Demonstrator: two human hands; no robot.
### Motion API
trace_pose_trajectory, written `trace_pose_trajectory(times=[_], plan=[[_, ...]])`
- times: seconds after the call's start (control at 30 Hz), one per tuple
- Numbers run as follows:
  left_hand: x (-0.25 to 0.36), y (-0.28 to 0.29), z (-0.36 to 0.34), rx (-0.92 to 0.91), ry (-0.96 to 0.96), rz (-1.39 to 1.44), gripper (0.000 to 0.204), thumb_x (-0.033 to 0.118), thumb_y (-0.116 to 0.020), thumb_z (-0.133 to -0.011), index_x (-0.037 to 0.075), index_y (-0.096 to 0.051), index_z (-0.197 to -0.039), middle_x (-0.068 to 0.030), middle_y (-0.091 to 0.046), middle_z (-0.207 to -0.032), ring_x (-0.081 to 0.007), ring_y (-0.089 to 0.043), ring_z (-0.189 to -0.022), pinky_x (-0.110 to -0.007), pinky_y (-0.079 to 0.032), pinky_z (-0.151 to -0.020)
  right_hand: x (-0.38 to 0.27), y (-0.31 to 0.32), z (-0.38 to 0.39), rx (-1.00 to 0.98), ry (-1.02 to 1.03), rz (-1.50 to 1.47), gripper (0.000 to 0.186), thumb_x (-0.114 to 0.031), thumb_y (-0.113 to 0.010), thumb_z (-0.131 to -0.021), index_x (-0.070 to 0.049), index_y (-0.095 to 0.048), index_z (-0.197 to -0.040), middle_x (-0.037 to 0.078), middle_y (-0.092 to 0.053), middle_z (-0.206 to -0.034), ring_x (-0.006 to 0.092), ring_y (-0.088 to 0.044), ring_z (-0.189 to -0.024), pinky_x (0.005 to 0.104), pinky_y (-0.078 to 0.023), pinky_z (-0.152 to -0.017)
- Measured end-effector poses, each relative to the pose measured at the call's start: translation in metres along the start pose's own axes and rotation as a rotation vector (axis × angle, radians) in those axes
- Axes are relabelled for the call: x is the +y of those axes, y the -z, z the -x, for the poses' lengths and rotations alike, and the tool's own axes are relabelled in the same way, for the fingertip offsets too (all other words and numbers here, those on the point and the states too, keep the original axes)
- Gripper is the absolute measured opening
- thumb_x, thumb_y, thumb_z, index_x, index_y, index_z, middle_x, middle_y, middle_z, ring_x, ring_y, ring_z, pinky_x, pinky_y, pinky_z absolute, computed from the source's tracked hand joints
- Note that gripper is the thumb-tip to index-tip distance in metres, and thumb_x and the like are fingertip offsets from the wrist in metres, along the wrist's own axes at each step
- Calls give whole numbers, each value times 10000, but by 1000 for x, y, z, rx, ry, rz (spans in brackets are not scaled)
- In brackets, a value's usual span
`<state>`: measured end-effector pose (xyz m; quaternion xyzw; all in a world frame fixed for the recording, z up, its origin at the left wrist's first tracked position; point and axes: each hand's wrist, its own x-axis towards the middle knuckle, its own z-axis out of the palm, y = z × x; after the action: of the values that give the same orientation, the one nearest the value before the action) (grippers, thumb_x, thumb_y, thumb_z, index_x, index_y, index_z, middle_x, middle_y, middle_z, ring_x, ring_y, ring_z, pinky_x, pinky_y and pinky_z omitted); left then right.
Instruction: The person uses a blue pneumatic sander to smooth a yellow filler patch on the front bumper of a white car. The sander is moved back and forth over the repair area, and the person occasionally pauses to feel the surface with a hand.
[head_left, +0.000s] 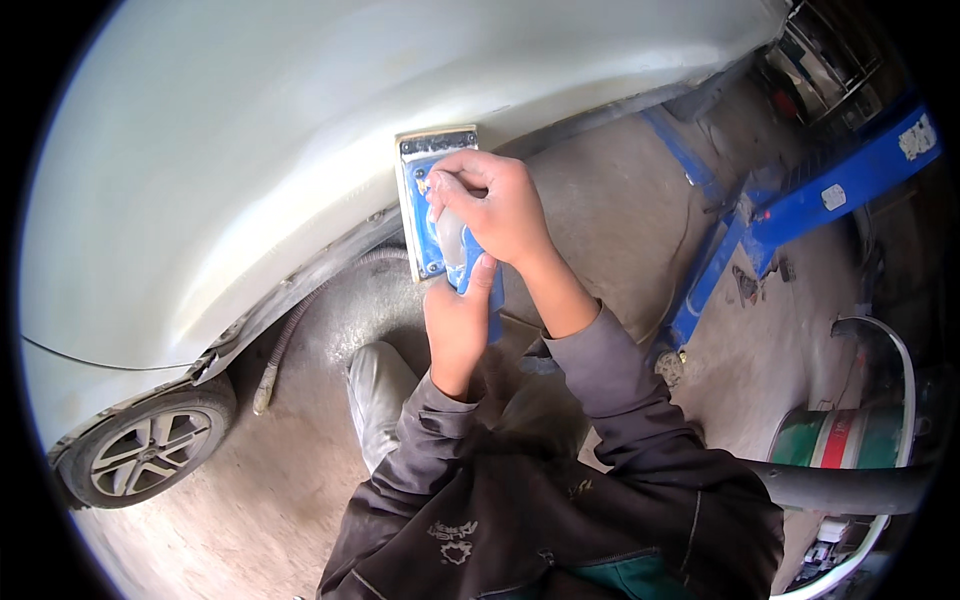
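Observation:
A blue rectangular sander [423, 232] with a pale flat pad lies against the lower side of a white car's body panel [270, 200]. My right hand [500, 205] is closed over the sander's upper grip, fingers curled and dusty. Below it, my left hand [458, 325] wraps the lower part of the blue handle, its thumb pointing up along the grip. The pad's edge against the panel is partly visible; its sanding face is hidden.
A car wheel [150, 455] stands at the lower left. A ribbed hose [290, 335] runs over the floor beneath the sill. To the right are a blue metal frame [850, 190] and a green drum with red and white bands [870, 438]. My knee [380, 390] is bent below my hands.

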<state>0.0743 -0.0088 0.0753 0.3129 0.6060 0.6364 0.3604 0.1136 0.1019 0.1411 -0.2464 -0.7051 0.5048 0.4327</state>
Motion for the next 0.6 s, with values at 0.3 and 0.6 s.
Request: trace_pose_trajectory(times=[0.3,0.6], plan=[[-9,77,33,81,43,209,407,334,-615,-979,-68,-651,-1023,-66,-683,-868,-110,-586,-780,-320,-481,-709,-32,-87,14,-258,8,91,113,-59,-643,-907,43,-663,-864,56,-689,-740,90,-664,-695,246,-520,-660],[-1,68,23,15,15,46,503,455,-679,-902,-47,-683,-861,-172,-666,-690,-266,-660,-643,-396,-500,-645,-29,-69,13,-183,-68,89,94,-16,-592,-920,62,-645,-924,93,-691,-768,121,-658,-725,267,-527,-696]])
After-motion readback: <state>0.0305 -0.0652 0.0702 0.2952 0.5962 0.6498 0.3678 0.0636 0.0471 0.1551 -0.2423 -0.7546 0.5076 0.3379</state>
